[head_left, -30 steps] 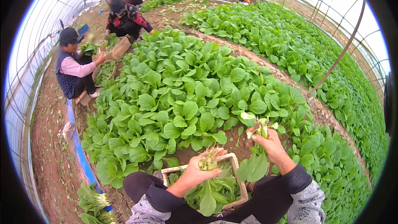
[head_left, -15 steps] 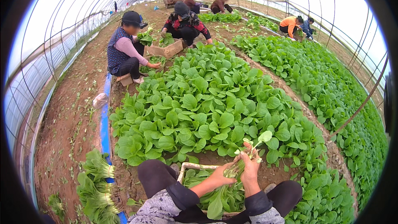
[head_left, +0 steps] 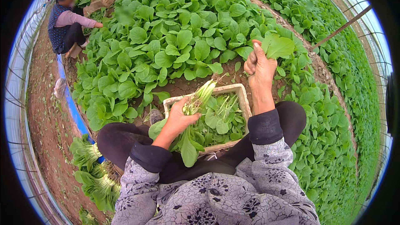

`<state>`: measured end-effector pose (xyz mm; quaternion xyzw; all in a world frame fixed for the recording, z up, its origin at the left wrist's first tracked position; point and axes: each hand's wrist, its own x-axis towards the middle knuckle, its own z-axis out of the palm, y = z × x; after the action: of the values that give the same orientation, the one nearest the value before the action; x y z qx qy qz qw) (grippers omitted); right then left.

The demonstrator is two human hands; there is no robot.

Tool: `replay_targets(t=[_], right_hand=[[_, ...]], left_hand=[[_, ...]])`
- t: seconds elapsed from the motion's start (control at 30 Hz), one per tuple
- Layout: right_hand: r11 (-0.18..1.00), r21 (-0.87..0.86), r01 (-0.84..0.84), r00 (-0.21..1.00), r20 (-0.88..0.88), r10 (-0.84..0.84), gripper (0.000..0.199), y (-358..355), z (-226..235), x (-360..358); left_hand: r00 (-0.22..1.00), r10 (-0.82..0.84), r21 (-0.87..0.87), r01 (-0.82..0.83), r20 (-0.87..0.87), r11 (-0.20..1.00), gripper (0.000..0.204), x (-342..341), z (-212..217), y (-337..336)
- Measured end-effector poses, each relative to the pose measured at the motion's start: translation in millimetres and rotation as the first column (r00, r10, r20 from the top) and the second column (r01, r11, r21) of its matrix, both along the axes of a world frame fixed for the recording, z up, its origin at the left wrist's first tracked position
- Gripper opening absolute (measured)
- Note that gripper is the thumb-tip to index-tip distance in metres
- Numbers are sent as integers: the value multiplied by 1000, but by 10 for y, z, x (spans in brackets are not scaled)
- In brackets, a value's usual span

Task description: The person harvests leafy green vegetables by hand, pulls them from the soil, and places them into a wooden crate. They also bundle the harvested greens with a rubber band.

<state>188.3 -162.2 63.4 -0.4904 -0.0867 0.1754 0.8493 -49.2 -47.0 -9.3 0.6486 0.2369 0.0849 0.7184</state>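
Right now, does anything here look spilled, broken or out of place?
Nothing stands out. The left hand holds a bunch of greens over the crate, the right hand pinches one leaf.

A shallow pale rectangular crate [head_left: 241, 89] sits on the soil between the person's knees, holding loose cut green leafy plants [head_left: 221, 118]. The left hand [head_left: 181, 116] is over the crate's left edge, closed around a bunch of pale-stalked greens [head_left: 200, 98] whose roots point up and away. The right hand [head_left: 259, 64] is raised behind the crate's right corner, pinching a single broad green leaf [head_left: 278, 46]. A bed of growing leafy plants [head_left: 175, 37] spreads behind and to the right. Left of the knees, bundles of harvested greens [head_left: 93, 171] lie beside a blue strip [head_left: 73, 104]. Far behind on the left, another person [head_left: 66, 21] crouches at the bed's edge.
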Motion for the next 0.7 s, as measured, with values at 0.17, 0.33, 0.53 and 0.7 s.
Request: replay_targets(t=[0.17, 0.33, 0.53, 0.7], right_hand=[[-74, -981, 180, 513, 30, 858, 66, -138, -688, -292], [800, -411, -437, 787, 256, 562, 65, 103, -260, -707], [960, 14, -278, 950, 150, 273, 23, 299, -314, -540], [913, -146, -381, 895, 188, 404, 28, 52, 103, -292]], left_hand=[[990, 133, -79, -129, 54, 988, 45, 80, 163, 178], [969, 192, -31, -189, 158, 981, 45, 332, 205, 155], [972, 127, -190, -90, 196, 978, 54, 463, 533, 77], [944, 149, -289, -60, 295, 955, 59, 444, 768, 320]])
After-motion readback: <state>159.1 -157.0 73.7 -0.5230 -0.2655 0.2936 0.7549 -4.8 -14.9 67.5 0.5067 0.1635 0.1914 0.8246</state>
